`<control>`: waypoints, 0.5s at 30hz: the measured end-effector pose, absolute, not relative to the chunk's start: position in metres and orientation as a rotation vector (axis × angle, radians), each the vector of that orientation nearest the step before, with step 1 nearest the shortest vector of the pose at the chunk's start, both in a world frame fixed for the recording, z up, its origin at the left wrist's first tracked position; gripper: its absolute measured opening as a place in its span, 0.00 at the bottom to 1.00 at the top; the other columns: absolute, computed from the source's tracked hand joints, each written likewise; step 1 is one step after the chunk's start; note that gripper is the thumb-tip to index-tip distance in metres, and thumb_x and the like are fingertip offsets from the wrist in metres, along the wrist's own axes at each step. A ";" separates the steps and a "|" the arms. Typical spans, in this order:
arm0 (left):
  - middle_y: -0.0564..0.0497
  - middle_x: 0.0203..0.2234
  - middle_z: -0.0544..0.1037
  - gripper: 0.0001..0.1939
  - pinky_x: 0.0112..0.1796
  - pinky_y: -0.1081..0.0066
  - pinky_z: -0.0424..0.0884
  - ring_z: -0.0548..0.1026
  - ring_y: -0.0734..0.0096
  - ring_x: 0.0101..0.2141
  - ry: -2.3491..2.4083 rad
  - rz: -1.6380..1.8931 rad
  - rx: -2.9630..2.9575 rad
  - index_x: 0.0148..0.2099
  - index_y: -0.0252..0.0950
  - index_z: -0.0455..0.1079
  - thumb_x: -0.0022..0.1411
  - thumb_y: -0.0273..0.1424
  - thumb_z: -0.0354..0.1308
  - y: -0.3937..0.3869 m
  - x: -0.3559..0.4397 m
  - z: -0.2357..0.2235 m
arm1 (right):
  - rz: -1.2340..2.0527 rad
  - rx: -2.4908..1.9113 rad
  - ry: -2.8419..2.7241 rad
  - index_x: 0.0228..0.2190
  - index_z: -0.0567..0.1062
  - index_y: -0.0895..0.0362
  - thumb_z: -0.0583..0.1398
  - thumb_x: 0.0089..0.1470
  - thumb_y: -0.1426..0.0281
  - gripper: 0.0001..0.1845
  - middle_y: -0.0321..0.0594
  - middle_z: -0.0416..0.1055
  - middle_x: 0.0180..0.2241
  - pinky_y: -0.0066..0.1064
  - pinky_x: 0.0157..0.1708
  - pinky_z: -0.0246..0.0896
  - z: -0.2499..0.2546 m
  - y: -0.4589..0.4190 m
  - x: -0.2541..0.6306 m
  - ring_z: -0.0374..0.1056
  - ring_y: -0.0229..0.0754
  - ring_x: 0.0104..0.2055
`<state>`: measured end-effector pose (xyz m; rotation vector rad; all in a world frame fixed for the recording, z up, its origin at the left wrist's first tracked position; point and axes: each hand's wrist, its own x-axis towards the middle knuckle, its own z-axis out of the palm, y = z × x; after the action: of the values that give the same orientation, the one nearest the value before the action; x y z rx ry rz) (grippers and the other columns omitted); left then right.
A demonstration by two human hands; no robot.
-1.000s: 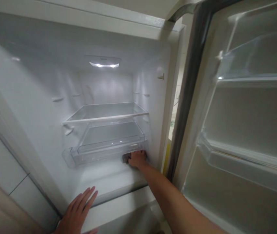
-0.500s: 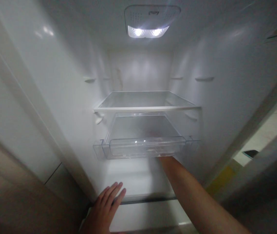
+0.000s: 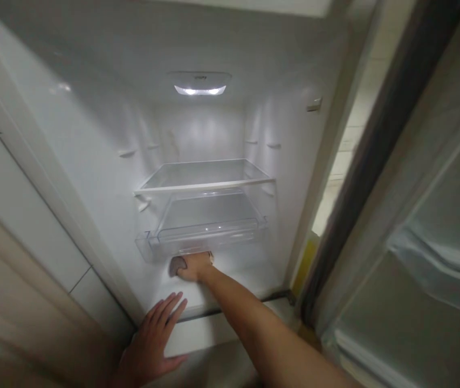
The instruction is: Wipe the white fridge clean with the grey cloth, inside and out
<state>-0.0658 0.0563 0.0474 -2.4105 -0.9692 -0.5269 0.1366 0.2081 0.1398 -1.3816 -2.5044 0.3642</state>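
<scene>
My right hand (image 3: 196, 267) is inside the lower part of a fridge, low over the white floor (image 3: 197, 293) under a clear plastic drawer (image 3: 209, 230). Its fingers are closed on a grey-brown cloth (image 3: 177, 265), bunched and sticking out at the left of the hand; a sponge-like pad cannot be ruled out. My left hand (image 3: 152, 337) lies at the front left edge of the fridge opening, palm down, fingers stretched and apart, holding nothing.
A glass shelf (image 3: 205, 173) with a white rim sits above the drawer. A lit lamp (image 3: 199, 90) is on the ceiling. To the right stands the open door (image 3: 424, 215) with clear door bins (image 3: 436, 264). White tiles (image 3: 23, 199) line the wall at left.
My right hand has come into sight from beneath the drawer, moving left and forward with the cloth. The view has shifted, showing more of the door. My left hand stays at the edge.
</scene>
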 end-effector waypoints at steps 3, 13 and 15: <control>0.40 0.72 0.70 0.58 0.68 0.54 0.58 0.69 0.45 0.68 -0.944 -0.544 -2.383 0.83 0.37 0.50 0.64 0.63 0.62 0.057 -0.065 0.046 | 0.368 -1.357 -2.541 0.66 0.74 0.43 0.66 0.65 0.46 0.34 0.46 0.61 0.73 0.73 0.71 0.46 0.136 0.176 0.153 0.58 0.67 0.73; 0.38 0.73 0.70 0.57 0.67 0.54 0.59 0.69 0.45 0.68 -0.870 -0.547 -2.362 0.83 0.35 0.48 0.64 0.58 0.63 0.060 -0.067 0.043 | 0.319 -1.693 -2.279 0.68 0.71 0.50 0.64 0.60 0.41 0.43 0.54 0.52 0.76 0.71 0.69 0.50 0.131 0.149 0.241 0.58 0.70 0.72; 0.39 0.73 0.69 0.57 0.67 0.54 0.59 0.69 0.45 0.68 -0.891 -0.550 -2.373 0.83 0.36 0.48 0.64 0.58 0.63 0.060 -0.067 0.042 | 0.290 -1.782 -2.199 0.68 0.71 0.50 0.65 0.60 0.44 0.42 0.57 0.58 0.74 0.69 0.70 0.49 0.131 0.157 0.253 0.58 0.68 0.72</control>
<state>-0.0665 0.0600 0.0419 -2.3728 -0.8905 -0.5498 0.2533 0.1566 0.1314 -1.7819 -2.1991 0.2904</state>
